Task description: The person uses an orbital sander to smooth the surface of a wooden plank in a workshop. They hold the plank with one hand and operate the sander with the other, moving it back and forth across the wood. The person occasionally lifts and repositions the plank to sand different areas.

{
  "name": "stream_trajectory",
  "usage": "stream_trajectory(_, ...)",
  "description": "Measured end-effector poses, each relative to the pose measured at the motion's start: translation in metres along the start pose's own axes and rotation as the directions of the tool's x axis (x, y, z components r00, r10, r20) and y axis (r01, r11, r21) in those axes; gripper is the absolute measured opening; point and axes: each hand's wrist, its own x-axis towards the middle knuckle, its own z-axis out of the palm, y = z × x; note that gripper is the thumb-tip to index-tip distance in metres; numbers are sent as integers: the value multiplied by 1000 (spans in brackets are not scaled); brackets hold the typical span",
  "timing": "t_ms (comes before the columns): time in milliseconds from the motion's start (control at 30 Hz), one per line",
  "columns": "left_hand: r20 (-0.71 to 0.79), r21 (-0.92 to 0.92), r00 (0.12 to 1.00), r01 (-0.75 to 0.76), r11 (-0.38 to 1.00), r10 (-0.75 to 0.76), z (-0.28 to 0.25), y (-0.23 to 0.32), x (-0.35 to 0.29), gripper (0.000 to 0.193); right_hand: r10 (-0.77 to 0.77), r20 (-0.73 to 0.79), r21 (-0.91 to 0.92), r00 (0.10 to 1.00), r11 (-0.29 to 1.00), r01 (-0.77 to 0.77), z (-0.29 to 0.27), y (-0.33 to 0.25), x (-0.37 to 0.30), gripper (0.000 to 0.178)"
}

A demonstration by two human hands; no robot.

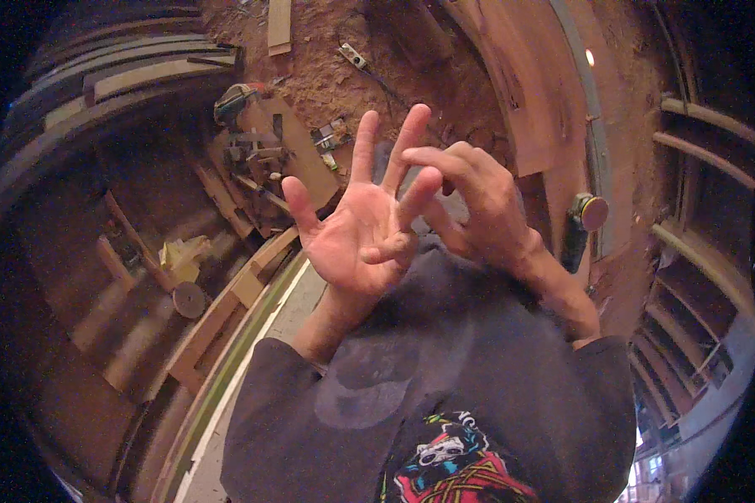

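Observation:
My left hand [352, 226] is raised in front of my chest with its palm up. Its thumb and two fingers stretch apart, the finger beside them leans in, and the little finger curls over the palm. Nothing lies in it. Close against it on the right is my right hand [478, 201], its fingers bent and index finger reaching across to the left hand's middle finger, seemingly touching it. A gap shows between the right index finger and thumb, and I see no object there. Part of the right hand's fingers is hidden behind the left hand.
Sawdust covers the ground ahead, with a power strip [352, 55] on it. At the left are a power tool [236, 102], a board [298, 142], a round disc [189, 299] and wooden frames. A disc-ended tool [591, 214] stands right, near a large wooden panel [528, 92].

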Motion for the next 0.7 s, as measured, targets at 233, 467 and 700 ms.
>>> stream_trajectory(233,13,8,1000,-6,1000,6,2,-2,2,101,29,41,3,999,1000,-30,-3,-1,2,40)
stream_trajectory(467,11,6,1000,-5,1000,4,1,1,3,102,85,102,-8,991,996,-84,-3,0,4,44)
stream_trajectory(700,59,-53,998,7,999,-4,-2,6,5,101,54,115,-8,992,999,-53,-1,0,11,51)
